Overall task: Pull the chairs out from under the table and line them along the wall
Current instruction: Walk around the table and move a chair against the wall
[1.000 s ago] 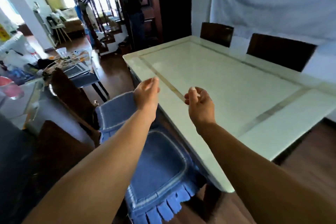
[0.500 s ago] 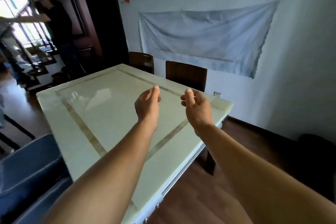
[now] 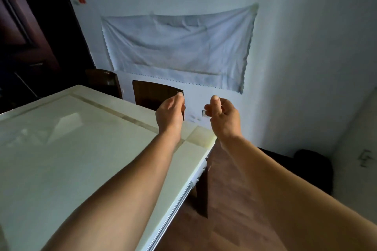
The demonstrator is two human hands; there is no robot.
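Two dark brown wooden chairs with flat, plain backrests stand at the far long side of the bench, between it and the white wall. Only their backrests rise above the benchtop; seats and legs are hidden. The nearer chair (image 3: 152, 96) shows a broad rectangular back with rounded top corners, upright, its long axis running along the bench edge and its face turned toward the bench. The farther chair (image 3: 103, 80) sits just beside it to the left, set the same way, close to a dark wooden door (image 3: 26, 32).

The pale cream glossy rectangular bench (image 3: 67, 144) has a tan inlaid border line and a dark leg at its near right corner, standing on a reddish-brown wood floor (image 3: 228, 220).

The left hand (image 3: 170, 115) is raised above the bench corner, its grip loosely half-curled and empty, overlapping the nearer chair's back in view. The right hand (image 3: 223, 117) is beside it, well apart from the chairs, fingers curled inward, thumb up, holding nothing.

A wrinkled white cloth (image 3: 177, 49) hangs on the wall above the chairs.
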